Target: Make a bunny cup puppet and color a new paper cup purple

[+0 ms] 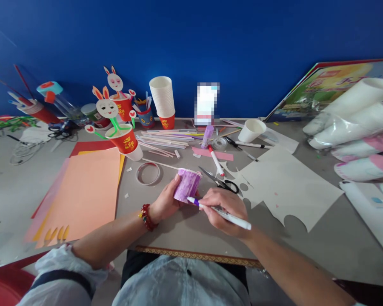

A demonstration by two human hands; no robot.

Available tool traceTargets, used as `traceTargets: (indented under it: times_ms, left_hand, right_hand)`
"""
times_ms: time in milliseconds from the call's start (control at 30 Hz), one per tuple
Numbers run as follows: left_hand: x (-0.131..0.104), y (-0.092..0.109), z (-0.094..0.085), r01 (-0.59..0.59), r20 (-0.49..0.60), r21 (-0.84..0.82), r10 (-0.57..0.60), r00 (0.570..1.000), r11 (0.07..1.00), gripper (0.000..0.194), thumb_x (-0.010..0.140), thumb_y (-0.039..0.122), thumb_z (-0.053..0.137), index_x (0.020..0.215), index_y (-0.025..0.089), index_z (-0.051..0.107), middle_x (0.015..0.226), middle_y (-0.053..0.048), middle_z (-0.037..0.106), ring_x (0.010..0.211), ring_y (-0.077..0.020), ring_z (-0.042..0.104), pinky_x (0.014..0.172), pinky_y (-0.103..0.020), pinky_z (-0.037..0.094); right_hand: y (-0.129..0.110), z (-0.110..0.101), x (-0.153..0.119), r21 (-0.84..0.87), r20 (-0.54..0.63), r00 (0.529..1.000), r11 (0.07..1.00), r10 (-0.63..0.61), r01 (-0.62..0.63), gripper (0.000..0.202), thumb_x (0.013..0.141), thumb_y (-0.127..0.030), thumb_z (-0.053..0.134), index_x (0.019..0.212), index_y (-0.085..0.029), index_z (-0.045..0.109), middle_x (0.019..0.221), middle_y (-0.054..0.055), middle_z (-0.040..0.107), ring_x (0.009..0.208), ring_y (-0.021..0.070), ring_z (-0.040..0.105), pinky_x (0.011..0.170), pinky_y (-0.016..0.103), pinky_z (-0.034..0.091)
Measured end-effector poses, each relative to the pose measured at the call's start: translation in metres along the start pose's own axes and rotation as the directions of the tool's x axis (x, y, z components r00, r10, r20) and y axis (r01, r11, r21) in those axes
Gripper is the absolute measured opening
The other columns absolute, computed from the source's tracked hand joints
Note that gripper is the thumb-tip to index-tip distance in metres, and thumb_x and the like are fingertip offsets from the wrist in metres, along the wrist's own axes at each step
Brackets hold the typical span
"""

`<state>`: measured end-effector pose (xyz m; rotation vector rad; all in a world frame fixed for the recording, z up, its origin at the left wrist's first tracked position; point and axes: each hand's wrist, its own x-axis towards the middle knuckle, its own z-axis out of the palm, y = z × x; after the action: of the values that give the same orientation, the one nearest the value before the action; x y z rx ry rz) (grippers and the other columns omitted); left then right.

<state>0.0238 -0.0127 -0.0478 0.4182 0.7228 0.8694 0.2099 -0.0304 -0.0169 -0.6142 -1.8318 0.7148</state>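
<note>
A paper cup (187, 185), streaked with purple over its side, is held tilted above the table by my left hand (166, 200), whose fingers wrap round its left side and underside. My right hand (225, 209) grips a white marker (231, 217) with a purple end. The marker's tip touches the lower right part of the cup's side. Black-handled scissors (228, 185) lie just behind my right hand. A roll of tape (147, 174) rests to the left of the cup, and a red-capped marker (216, 160) lies behind it.
Coloured paper sheets (86, 187) lie at the left, cut white paper (274, 182) at the right. Behind stand red cups with rabbit figures (124, 139), stacked white cups (162, 95), a glue stick (207, 137) and a white cup (252, 130). Wrapped cups (354, 114) lie far right.
</note>
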Motion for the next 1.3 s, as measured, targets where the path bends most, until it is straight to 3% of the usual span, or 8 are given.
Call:
traceTargets:
  times_ms: [167, 267, 433, 600, 933, 1033, 1200, 1300]
  left_hand:
    - [0.0, -0.0015, -0.0002, 0.001, -0.012, 0.007, -0.001, 1.0, 1.0, 0.057, 0.082, 0.062, 0.069, 0.104, 0.01, 0.07, 0.083, -0.013, 0.076, 0.073, -0.0227, 0.072, 0.069, -0.031, 0.055]
    - [-0.0001, -0.0031, -0.0011, -0.035, -0.011, 0.02, 0.036, 0.999, 0.999, 0.056, 0.082, 0.06, 0.07, 0.106, 0.01, 0.07, 0.085, -0.013, 0.076, 0.074, -0.0225, 0.072, 0.072, -0.032, 0.055]
    - [0.0, -0.0053, -0.003, -0.035, -0.039, 0.037, 0.037, 0.999, 0.999, 0.053, 0.084, 0.06, 0.069, 0.102, 0.01, 0.07, 0.084, -0.013, 0.077, 0.075, -0.0236, 0.073, 0.071, -0.032, 0.055]
    - [0.0001, -0.0052, -0.0032, -0.057, -0.016, 0.043, 0.058, 0.998, 0.997, 0.054, 0.083, 0.059, 0.07, 0.105, 0.01, 0.07, 0.085, -0.012, 0.077, 0.077, -0.0234, 0.073, 0.075, -0.032, 0.054]
    - [-0.0002, -0.0052, -0.0013, -0.066, -0.033, 0.06, 0.068, 0.997, 0.996, 0.056, 0.082, 0.061, 0.07, 0.103, 0.009, 0.07, 0.084, -0.013, 0.076, 0.076, -0.0238, 0.072, 0.074, -0.033, 0.054]
    - [-0.0006, -0.0042, -0.0001, -0.037, -0.047, 0.039, 0.039, 0.998, 0.999, 0.056, 0.082, 0.061, 0.07, 0.101, 0.009, 0.07, 0.084, -0.014, 0.076, 0.077, -0.0234, 0.072, 0.073, -0.032, 0.054]
    - [-0.001, -0.0005, 0.001, -0.012, 0.026, -0.02, 0.013, 1.0, 1.0, 0.059, 0.086, 0.063, 0.064, 0.102, 0.008, 0.072, 0.086, -0.014, 0.076, 0.078, -0.023, 0.071, 0.077, -0.033, 0.055]
    - [-0.0012, 0.0025, 0.0004, 0.017, 0.063, -0.06, -0.013, 0.998, 0.998, 0.063, 0.084, 0.066, 0.064, 0.106, 0.007, 0.071, 0.086, -0.014, 0.075, 0.076, -0.0229, 0.071, 0.073, -0.033, 0.055]
  right_hand:
    - [-0.0012, -0.0017, 0.0007, 0.007, 0.076, 0.996, 0.999, -0.05, 0.049, 0.02, 0.082, -0.005, 0.059, 0.09, -0.022, 0.065, 0.07, 0.001, 0.07, 0.06, 0.0148, 0.063, 0.06, 0.027, 0.051]
    - [-0.0016, -0.0016, 0.0008, -0.013, 0.019, 1.0, 1.0, -0.015, 0.016, 0.021, 0.083, -0.004, 0.06, 0.093, -0.022, 0.065, 0.07, 0.001, 0.069, 0.06, 0.0153, 0.063, 0.059, 0.028, 0.051]
    - [-0.002, 0.0, -0.0003, -0.02, 0.078, 0.996, 0.999, -0.036, 0.038, 0.018, 0.083, -0.006, 0.058, 0.087, -0.022, 0.064, 0.068, 0.0, 0.069, 0.058, 0.0144, 0.062, 0.058, 0.027, 0.049]
    - [-0.0023, -0.0017, 0.0006, -0.025, 0.0, 0.999, 0.999, 0.032, -0.032, 0.016, 0.085, -0.008, 0.058, 0.09, -0.022, 0.064, 0.068, 0.001, 0.067, 0.059, 0.0152, 0.062, 0.057, 0.027, 0.05]
    - [-0.0025, 0.0003, 0.0014, -0.039, 0.031, 0.999, 0.999, 0.016, -0.015, 0.017, 0.083, -0.007, 0.059, 0.088, -0.022, 0.065, 0.067, 0.001, 0.068, 0.057, 0.0148, 0.062, 0.056, 0.027, 0.05]
    - [-0.0026, 0.0018, 0.0015, -0.032, 0.079, 0.995, 0.998, -0.056, 0.058, 0.017, 0.082, -0.006, 0.061, 0.084, -0.023, 0.064, 0.065, 0.0, 0.068, 0.056, 0.0137, 0.062, 0.057, 0.026, 0.051]
    - [-0.0019, -0.0015, 0.0023, -0.001, -0.031, 0.999, 1.0, 0.026, -0.026, 0.019, 0.085, -0.006, 0.059, 0.093, -0.023, 0.066, 0.072, 0.002, 0.07, 0.062, 0.0162, 0.064, 0.059, 0.029, 0.052]
    - [-0.0009, -0.0015, 0.0015, 0.041, 0.031, 0.999, 0.999, -0.018, 0.016, 0.019, 0.084, -0.005, 0.06, 0.09, -0.022, 0.065, 0.071, 0.001, 0.07, 0.062, 0.0155, 0.064, 0.059, 0.029, 0.052]
